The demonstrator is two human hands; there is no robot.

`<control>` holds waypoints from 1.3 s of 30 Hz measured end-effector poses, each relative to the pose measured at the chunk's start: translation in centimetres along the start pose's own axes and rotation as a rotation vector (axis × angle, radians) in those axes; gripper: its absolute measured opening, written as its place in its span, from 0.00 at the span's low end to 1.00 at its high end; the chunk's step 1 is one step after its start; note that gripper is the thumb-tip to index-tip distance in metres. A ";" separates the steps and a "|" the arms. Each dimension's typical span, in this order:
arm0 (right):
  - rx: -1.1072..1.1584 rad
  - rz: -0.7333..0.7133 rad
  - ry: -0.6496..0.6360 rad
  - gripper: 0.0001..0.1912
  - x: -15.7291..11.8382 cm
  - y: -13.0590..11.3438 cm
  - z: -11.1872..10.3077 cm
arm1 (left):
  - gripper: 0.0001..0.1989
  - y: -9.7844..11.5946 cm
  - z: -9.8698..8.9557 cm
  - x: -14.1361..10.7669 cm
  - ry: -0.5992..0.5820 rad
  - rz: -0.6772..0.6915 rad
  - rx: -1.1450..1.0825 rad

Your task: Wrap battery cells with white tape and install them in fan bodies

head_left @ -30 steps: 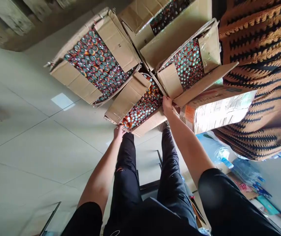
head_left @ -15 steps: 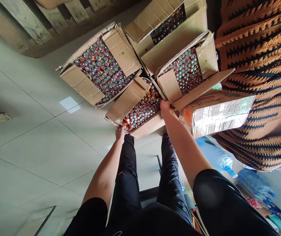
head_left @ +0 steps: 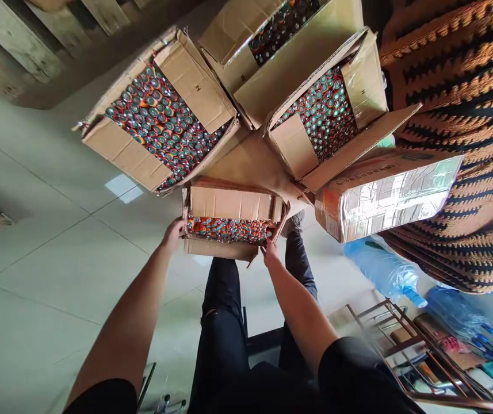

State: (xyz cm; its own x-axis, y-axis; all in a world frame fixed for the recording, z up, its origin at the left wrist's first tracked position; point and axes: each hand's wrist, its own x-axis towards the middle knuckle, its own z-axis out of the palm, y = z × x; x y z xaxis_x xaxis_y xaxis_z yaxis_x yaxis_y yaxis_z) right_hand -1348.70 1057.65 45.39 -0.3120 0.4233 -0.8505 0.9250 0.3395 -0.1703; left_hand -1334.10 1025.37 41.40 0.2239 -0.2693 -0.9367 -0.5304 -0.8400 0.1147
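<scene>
An open cardboard box [head_left: 231, 201] is right in front of my legs, its flaps folded out. Packed inside it are many small round-ended pieces [head_left: 229, 228] in red, orange and silver; their exact kind is hard to make out. My left hand [head_left: 174, 233] grips the box at its left side. At the near right corner my right hand [head_left: 269, 250] is closed on the box edge. Behind it, to the left, stands a larger open box [head_left: 132, 152] full of similar pieces. Another such box [head_left: 294, 141] stands behind it to the right.
A further open box [head_left: 298, 72] is at the back. On the right lie a taped, closed carton [head_left: 395, 192], a patterned woven cloth [head_left: 466, 190] and blue plastic water bottles [head_left: 379, 270]. A metal-framed rack [head_left: 405, 345] stands at lower right, a wooden pallet [head_left: 17, 43] at upper left.
The box in my hands has come toward me, away from the other boxes, and turned to face me squarely. Both hands moved with it, the right one now lower on the box.
</scene>
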 end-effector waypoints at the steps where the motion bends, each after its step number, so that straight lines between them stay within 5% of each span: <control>1: 0.051 0.041 -0.008 0.17 -0.8 1.5 -0.2 | 0.12 0.4 -0.1 0.5 -0.006 -0.015 -0.019; 6: 0.290 0.133 -0.006 0.25 -1.1 3.7 -1.9 | 0.19 0.4 0.7 2.5 0.064 -0.067 -0.110; 9: 0.379 0.122 0.031 0.35 -0.4 3.8 -3.4 | 0.24 -0.2 -0.6 2.4 0.100 -0.077 -0.296; 15: 0.347 0.125 -0.033 0.39 -1.8 5.2 -7.0 | 0.34 -1.4 -3.8 -0.1 -0.076 -0.186 -0.473; 20: 0.190 0.087 -0.146 0.24 -2.7 3.7 -10.8 | 0.10 -2.7 -1.8 -1.2 -0.036 -0.003 -0.363; 23: 0.109 0.010 -0.206 0.26 -1.8 0.5 -12.1 | 0.10 -3.6 -0.9 -1.6 0.025 0.053 -0.341; 28: -0.080 -0.129 -0.333 0.44 0.4 -4.4 -8.3 | 0.12 -4.2 -0.7 -2.2 0.100 0.085 -0.297; 33: -0.244 -0.250 -0.078 0.81 0.8 -4.0 -0.2 | 0.15 -4.3 0.0 -2.8 0.141 0.102 -0.239; 36: -0.291 -0.296 0.039 0.82 0.4 -3.3 1.2 | 0.14 -5.3 0.9 -3.4 0.165 0.102 -0.202; 39: -0.321 -0.326 0.000 0.77 0.5 -3.7 0.1 | 0.13 -6.2 1.5 -3.6 0.205 0.103 -0.183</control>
State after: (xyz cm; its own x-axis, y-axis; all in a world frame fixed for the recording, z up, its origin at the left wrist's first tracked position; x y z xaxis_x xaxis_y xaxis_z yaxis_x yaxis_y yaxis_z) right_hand -1352.21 1056.55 45.60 -0.5756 0.2509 -0.7783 0.6647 0.6979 -0.2666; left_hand -1332.82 1032.22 43.58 0.3470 -0.4314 -0.8328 -0.4065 -0.8694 0.2811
